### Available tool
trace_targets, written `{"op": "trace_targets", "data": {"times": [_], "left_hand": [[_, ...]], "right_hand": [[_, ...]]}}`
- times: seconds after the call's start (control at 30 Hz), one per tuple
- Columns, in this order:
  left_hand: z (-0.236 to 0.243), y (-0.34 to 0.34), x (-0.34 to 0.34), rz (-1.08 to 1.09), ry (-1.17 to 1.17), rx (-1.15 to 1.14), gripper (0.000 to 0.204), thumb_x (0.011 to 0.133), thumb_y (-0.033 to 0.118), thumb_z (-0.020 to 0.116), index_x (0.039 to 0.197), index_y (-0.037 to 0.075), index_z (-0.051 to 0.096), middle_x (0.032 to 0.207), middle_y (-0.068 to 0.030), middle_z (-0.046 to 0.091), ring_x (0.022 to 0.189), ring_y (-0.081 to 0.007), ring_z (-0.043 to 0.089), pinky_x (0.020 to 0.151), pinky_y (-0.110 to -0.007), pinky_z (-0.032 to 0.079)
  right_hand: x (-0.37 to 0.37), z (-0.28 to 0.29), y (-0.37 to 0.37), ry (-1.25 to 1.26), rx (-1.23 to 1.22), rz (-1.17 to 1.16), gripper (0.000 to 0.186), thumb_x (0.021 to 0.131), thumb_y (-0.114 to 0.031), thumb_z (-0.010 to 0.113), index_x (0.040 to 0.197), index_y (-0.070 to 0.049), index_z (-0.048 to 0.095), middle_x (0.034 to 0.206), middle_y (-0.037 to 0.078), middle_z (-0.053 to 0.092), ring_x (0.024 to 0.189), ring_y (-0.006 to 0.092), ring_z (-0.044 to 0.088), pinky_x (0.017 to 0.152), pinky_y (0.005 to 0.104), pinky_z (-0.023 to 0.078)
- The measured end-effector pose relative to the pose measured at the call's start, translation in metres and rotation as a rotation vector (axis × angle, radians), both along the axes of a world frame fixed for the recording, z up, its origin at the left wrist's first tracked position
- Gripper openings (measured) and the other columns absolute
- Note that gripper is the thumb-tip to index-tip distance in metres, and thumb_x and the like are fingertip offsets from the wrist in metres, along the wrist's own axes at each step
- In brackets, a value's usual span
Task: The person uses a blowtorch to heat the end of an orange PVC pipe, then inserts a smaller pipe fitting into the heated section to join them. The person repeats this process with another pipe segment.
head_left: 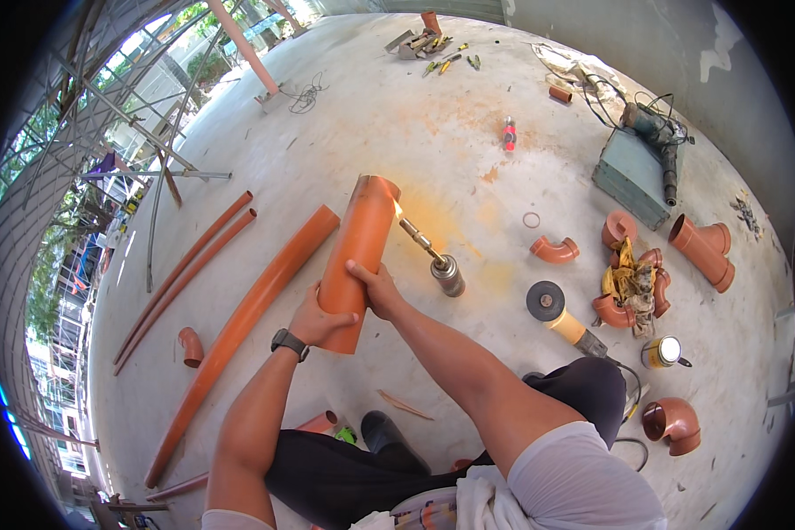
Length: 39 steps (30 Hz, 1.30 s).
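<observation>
A left hand (323,321) and a right hand (379,288), fingers clamped around its lower half, hold one orange pipe (362,238). One lit torch (449,276) stands beyond the right fingers, one thick pipe (249,334) lies left of them, one grinder (571,327) right, two thin pipes (210,249) farther left, on a stained concrete floor (344,106) meeting a grey wall (645,44).

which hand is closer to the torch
Right. The right hand holds the orange pipe, left of the lit torch; the left hand holds it lower in the picture, farther left.
</observation>
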<state>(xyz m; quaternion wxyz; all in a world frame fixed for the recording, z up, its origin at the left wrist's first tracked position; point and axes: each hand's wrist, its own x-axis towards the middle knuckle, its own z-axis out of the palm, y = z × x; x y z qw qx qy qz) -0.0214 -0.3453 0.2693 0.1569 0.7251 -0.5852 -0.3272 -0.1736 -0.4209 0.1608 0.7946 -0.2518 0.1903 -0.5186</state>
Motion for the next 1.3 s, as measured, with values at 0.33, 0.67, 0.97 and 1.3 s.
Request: {"op": "trace_targets", "data": {"times": [0.33,0.67,0.97,1.3], "left_hand": [[-0.006,-0.004,-0.014,0.022,-0.031,-0.032,0.113,0.075,0.045,0.095,0.159,-0.003,0.038,0.148,-0.0214,0.061,0.135,-0.0303,0.062,0.112,-0.041,0.052],[-0.003,-0.007,-0.003,0.145,0.331,0.215,0.109,0.072,0.039,0.098,0.153,-0.007,0.042,0.144,-0.0201,0.062,0.13,-0.0251,0.064,0.108,-0.04,0.054],[0.004,-0.001,-0.017,-0.009,-0.178,0.059,0.124,0.063,0.05,0.1,0.154,-0.01,0.04,0.141,-0.0215,0.064,0.128,-0.0277,0.066,0.109,-0.039,0.054],[-0.023,-0.008,0.024,0.023,0.466,0.221,0.097,0.076,0.034,0.095,0.152,-0.002,0.047,0.141,-0.0142,0.065,0.127,-0.0242,0.066,0.109,-0.039,0.053]], "right_hand": [[-0.006,-0.01,-0.004,-0.046,0.002,0.009,0.072,0.093,-0.042,0.083,0.14,0.005,0.056,0.123,0.018,0.071,0.107,0.0278,0.074,0.089,0.0412,0.063],[-0.009,-0.001,-0.003,-0.063,-0.027,0.057,0.075,0.092,-0.046,0.084,0.142,0.001,0.055,0.125,0.017,0.069,0.11,0.0274,0.073,0.09,0.0415,0.063],[-0.014,-0.004,0.0,0.065,-0.001,0.04,0.074,0.092,-0.047,0.083,0.141,0.001,0.056,0.124,0.016,0.07,0.107,0.0263,0.074,0.084,0.0418,0.064],[-0.011,-0.003,0.003,0.036,-0.02,0.06,0.072,0.093,-0.046,0.082,0.141,0.002,0.057,0.125,0.017,0.07,0.109,0.0257,0.072,0.088,0.0403,0.062]]}}
